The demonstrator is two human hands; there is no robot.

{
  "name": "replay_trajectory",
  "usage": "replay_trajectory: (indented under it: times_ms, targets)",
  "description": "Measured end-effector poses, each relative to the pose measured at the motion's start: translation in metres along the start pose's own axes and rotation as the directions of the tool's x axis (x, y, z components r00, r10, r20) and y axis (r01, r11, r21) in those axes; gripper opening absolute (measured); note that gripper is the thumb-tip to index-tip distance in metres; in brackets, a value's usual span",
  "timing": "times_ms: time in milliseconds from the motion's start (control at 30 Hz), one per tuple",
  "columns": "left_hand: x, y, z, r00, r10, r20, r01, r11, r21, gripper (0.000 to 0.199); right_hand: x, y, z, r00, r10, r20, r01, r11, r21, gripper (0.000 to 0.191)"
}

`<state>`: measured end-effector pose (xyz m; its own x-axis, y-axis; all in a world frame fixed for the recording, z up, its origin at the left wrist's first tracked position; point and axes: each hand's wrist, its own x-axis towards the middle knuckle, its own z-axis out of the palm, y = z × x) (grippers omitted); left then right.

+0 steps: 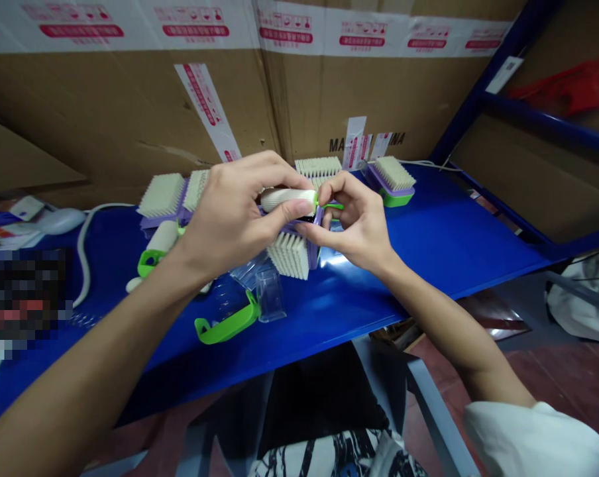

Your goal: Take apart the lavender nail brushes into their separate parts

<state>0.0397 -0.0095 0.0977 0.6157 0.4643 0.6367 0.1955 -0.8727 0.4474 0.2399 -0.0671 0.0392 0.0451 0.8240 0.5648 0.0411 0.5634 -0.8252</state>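
My left hand (244, 212) grips a white ribbed roller (287, 197) with a bright green end, thumb in front and fingers behind. At that end, my right hand (356, 218) pinches a thin green plastic piece (333, 207); its exact shape is partly hidden by the fingers. Just below both hands, a brush with cream bristles (289, 255) and a purple body rests on its side. A curved green handle (227, 324) lies nearer the table's front edge, beside a clear plastic cup-like piece (270, 295). Left of my left wrist is another white roller (163, 238) with a green frame.
More bristle brushes stand along the back: one at the left (161, 196), one at the right (391, 179). A large cardboard box (319, 99) walls off the rear of the blue table (429, 232). A white cable (83, 258) runs down the left; a blue metal frame (498, 66) rises at right.
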Motion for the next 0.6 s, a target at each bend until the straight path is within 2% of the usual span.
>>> replay_trajectory:
  times_ms: [133, 333, 533, 600]
  targets:
    - [0.002, 0.001, -0.004, 0.999, 0.006, 0.049, -0.007, 1.000, 0.020, 0.019, 0.002, 0.001, -0.001, 1.000, 0.023, 0.002, -0.023, 0.999, -0.024, 0.059]
    - [0.000, 0.002, -0.004, 0.999, -0.027, 0.025, 0.027, 1.000, 0.010, 0.019, -0.001, 0.003, -0.001, 0.998, 0.019, -0.062, -0.022, 0.999, -0.033, 0.071]
    - [-0.004, 0.006, 0.004, 0.995, -0.091, -0.036, 0.094, 0.990, 0.101, 0.021, -0.006, 0.009, 0.001, 0.993, -0.089, -0.078, 0.086, 0.995, -0.041, 0.059]
    - [-0.007, 0.010, 0.006, 0.996, -0.073, -0.043, 0.078, 0.988, 0.131, 0.024, -0.007, 0.011, 0.000, 0.991, -0.109, -0.077, 0.106, 0.994, -0.031, 0.056]
